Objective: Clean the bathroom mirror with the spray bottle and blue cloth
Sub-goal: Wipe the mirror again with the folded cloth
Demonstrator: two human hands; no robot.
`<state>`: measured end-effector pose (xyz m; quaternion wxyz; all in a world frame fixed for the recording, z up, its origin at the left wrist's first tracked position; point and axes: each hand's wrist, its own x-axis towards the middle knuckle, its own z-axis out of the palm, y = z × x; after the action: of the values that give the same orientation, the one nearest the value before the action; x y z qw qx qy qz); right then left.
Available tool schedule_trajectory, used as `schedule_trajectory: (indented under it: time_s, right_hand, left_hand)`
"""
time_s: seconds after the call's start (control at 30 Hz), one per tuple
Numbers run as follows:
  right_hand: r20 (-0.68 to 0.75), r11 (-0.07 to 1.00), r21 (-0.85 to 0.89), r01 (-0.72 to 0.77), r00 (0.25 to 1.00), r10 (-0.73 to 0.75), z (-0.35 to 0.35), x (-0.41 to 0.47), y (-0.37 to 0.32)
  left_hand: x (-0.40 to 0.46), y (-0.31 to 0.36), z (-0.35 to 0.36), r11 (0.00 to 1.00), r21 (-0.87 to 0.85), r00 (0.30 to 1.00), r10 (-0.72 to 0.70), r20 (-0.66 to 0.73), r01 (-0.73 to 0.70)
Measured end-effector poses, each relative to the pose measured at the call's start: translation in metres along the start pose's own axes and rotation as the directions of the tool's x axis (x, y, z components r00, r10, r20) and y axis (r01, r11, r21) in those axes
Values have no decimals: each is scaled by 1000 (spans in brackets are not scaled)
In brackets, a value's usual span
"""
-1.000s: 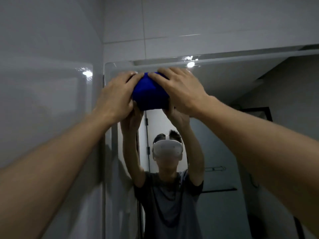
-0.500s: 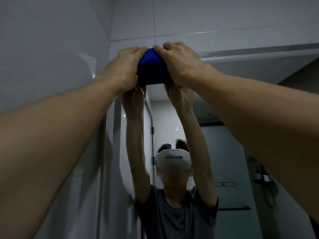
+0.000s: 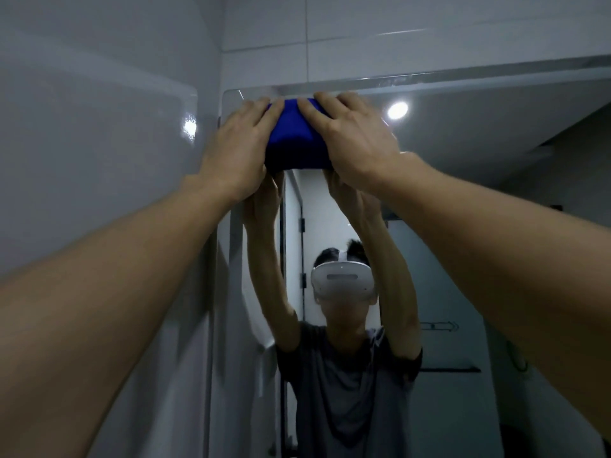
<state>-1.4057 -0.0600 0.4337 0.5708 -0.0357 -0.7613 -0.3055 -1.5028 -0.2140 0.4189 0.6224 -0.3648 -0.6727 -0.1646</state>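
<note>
A folded blue cloth (image 3: 296,140) lies against the bathroom mirror (image 3: 463,200), just under its top edge and near its upper left corner. My left hand (image 3: 238,150) presses on the cloth's left side with fairly straight fingers. My right hand (image 3: 353,140) presses on its right side the same way. Both thumbs are hidden. Both arms reach up and forward. The mirror reflects a person in a grey shirt with raised arms. No spray bottle is in view.
A glossy white tiled wall (image 3: 99,160) stands close on the left and meets the mirror's left edge. White tiles (image 3: 396,31) run above the mirror. A ceiling light (image 3: 397,110) reflects to the right of my hands.
Both hands slid the cloth up to the mirror's top edge half a second ago. They now sit slightly below that edge, still pressed on the cloth.
</note>
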Motion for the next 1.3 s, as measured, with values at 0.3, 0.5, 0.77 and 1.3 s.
schedule_trajectory:
  time_s: [0.3, 0.5, 0.77, 1.3]
  right_hand:
    - [13, 998, 56, 40, 999, -41, 10, -68, -30]
    - [20, 993, 85, 77, 997, -79, 18, -111, -50]
    - [11, 985, 138, 100, 995, -102, 30, -181, -81]
    - [4, 976, 205, 74, 997, -77, 56, -325, -153]
  left_hand:
    - [-73, 11, 12, 999, -22, 999, -25, 45, 26]
    - [-122, 21, 10, 999, -25, 992, -27, 122, 30]
    - [-198, 35, 19, 998, -50, 985, -16, 169, 25]
    - [-348, 72, 25, 999, -8, 960, -40, 277, 44]
